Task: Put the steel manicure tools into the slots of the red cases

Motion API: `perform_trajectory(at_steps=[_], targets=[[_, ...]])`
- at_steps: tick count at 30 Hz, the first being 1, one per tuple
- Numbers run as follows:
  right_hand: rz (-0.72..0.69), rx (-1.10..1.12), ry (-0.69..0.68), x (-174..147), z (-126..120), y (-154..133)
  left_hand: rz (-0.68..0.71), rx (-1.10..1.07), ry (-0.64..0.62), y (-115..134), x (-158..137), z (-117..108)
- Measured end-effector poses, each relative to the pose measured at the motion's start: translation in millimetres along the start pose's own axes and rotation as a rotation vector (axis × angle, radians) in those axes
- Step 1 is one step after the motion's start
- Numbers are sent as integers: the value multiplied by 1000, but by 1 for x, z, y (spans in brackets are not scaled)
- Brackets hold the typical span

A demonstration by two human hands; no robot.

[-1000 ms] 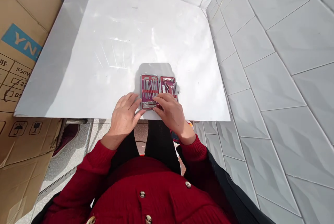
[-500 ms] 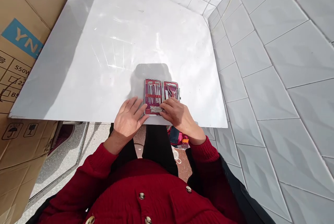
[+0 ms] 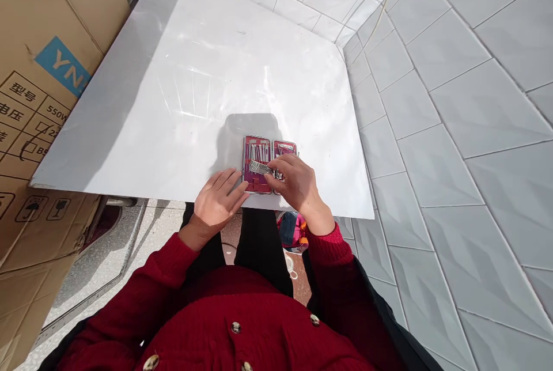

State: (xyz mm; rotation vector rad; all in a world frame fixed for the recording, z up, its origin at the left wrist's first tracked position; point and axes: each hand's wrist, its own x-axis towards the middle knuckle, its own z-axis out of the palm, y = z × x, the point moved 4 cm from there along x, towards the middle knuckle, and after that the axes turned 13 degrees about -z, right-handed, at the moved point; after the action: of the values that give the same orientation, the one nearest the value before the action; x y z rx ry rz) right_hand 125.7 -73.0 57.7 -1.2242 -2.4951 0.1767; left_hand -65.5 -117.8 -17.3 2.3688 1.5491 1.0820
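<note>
An open manicure case (image 3: 258, 188) with a dark red lining lies near the table's front edge. Several slim metal tools (image 3: 258, 151) stand in a row in its left half. Pinched between thumb and fingers of my right hand (image 3: 297, 180) is a silver nail clipper (image 3: 259, 167), held over the left half and tilted. My right hand covers much of the case's right half, where part of another metal tool (image 3: 285, 147) shows. My left hand (image 3: 218, 198) rests with fingers stretched out at the case's left front corner, its fingertips against the edge.
The white tabletop (image 3: 216, 71) spreads out beyond the case. A large cardboard box (image 3: 56, 129) stands along the left side. Grey tiled wall (image 3: 432, 146) borders the right, with a thin cable (image 3: 384, 8) at the back corner. A pink bag (image 3: 294, 230) sits below the table edge.
My right hand has lifted the nail clipper from the lower part of the case's left half and moved it slightly up. My left hand stays at the case's edge. The view has shifted a little.
</note>
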Motion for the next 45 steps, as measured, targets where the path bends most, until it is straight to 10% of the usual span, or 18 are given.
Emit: perform_trajectory(at_steps=[10, 18, 23, 45], targets=[[-22, 12, -228, 79, 54, -45, 88, 10, 85, 1, -7, -1], [186, 33, -39, 55, 22, -2, 58, -60, 58, -1, -10, -2], [409, -32, -157, 51, 15, 17, 41, -75, 61, -2, -12, 0], [366, -290, -376, 99, 32, 0, 36, -22, 133, 0, -12, 4]])
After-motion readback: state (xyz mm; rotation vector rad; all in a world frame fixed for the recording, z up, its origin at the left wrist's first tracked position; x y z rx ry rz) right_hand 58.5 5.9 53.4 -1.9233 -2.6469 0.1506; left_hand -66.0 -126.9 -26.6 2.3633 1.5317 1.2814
